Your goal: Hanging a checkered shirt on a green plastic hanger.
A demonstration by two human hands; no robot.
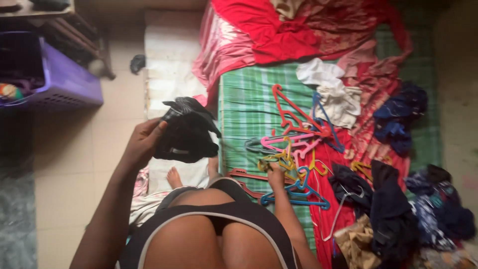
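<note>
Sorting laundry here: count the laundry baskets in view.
1: a purple basket stands on the floor at far left, beside the bed. Others may be hidden outside the view.

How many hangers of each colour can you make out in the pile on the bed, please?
Tangled, so approximate:
Red hangers: 2
Pink hangers: 2
Blue hangers: 3
Yellow hangers: 2
Dark hanger: 1
Total: 10
The right hand reaches into them.
</note>
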